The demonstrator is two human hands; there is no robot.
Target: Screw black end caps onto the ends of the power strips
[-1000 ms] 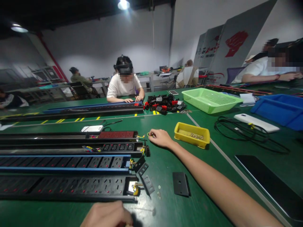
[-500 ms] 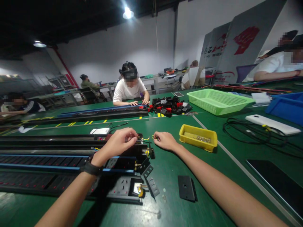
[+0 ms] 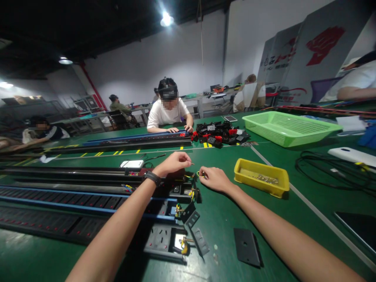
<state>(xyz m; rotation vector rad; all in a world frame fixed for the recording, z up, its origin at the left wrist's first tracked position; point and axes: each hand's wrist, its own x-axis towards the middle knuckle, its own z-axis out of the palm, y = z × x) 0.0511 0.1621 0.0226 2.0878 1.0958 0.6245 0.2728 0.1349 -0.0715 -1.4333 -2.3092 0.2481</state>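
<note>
My left hand (image 3: 175, 163) is closed in a pinch above the end of the farthest power strip (image 3: 117, 171). A small thin screw-like piece (image 3: 192, 163) sticks out from its fingertips, too small to make out fully. Just right of that end, my right hand (image 3: 216, 178) rests on the table with its fingers curled round a yellow-green wire (image 3: 199, 173); the wire's tip is hidden by the fingers. Nearer to me lie more long strips, among them a blue-edged one (image 3: 117, 206) and a black socket strip (image 3: 160, 238), with yellow wires and brass bolts at their ends.
A yellow tray (image 3: 239, 176) of small metal parts stands right of my right hand. Black end plates (image 3: 247, 246) lie in front. Beyond are a green basket (image 3: 289, 139), a pile of black and red parts (image 3: 220, 133), black cables (image 3: 308, 168) and a co-worker (image 3: 167, 113).
My left hand has risen and moved away from me above the strip's end, and the small thin piece now shows at its fingertips. My right hand keeps its grip; the view has turned slightly left.
</note>
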